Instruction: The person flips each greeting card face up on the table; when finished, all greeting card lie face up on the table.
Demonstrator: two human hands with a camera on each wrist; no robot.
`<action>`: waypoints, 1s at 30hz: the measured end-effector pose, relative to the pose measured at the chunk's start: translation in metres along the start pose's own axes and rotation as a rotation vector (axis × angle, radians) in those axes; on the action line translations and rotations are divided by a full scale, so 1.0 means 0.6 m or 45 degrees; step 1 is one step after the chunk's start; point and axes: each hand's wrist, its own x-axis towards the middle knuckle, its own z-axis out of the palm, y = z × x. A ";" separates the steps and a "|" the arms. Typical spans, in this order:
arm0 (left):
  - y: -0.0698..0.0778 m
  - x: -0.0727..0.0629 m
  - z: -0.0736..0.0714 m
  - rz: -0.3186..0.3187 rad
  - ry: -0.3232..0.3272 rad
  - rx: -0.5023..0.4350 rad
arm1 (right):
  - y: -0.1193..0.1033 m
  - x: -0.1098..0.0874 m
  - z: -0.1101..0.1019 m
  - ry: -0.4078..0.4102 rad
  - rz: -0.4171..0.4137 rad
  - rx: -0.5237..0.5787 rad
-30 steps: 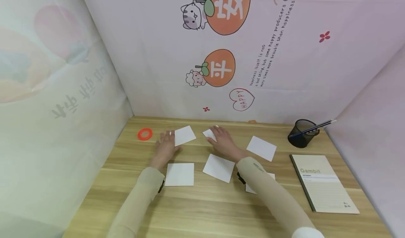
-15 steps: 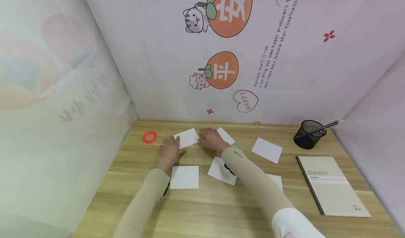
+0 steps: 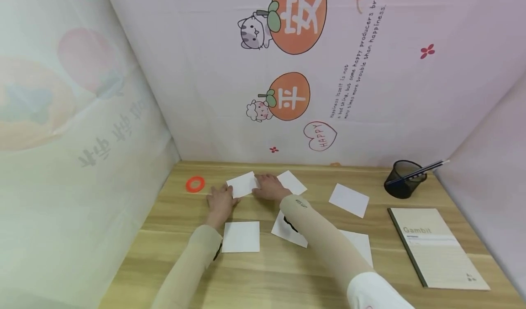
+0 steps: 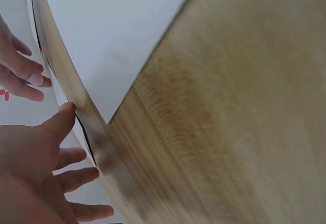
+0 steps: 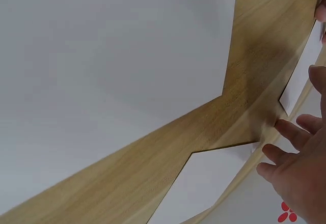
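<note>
A white paper card [image 3: 241, 184] lies at the back left of the wooden table, between my two hands. My left hand [image 3: 220, 202] touches its left side, thumb out and fingers spread, as the left wrist view [image 4: 41, 173] shows. At its right side are the fingertips of my right hand [image 3: 269, 187], extended and apart in the right wrist view. Partly behind that hand lies another white card [image 3: 292, 183]. A square card [image 3: 241, 237] lies in front of my left hand. My right forearm covers parts of two more front cards [image 3: 287, 231], [image 3: 361, 246].
One more white card [image 3: 349, 200] lies at the back right. An orange ring [image 3: 195, 184] is at the far left. A black mesh pen holder [image 3: 400, 185] with pencils and a notebook [image 3: 437, 247] stand to the right. A printed white wall sheet [image 3: 222, 131] borders the table's back.
My right hand has moved left, from the back middle card to the right side of the back left card. My left hand stays by that card. The head view has shifted slightly.
</note>
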 end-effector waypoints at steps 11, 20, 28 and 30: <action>0.011 0.003 -0.001 -0.016 -0.023 0.000 | 0.004 -0.003 0.010 0.053 -0.032 0.033; 0.016 0.006 0.002 0.061 -0.030 -0.051 | -0.006 -0.006 0.007 0.068 -0.046 0.081; 0.020 0.007 0.002 0.070 -0.027 -0.139 | -0.017 -0.003 0.002 0.126 0.009 0.335; 0.021 0.007 0.003 0.057 -0.007 -0.128 | -0.020 -0.003 0.000 0.149 0.017 0.396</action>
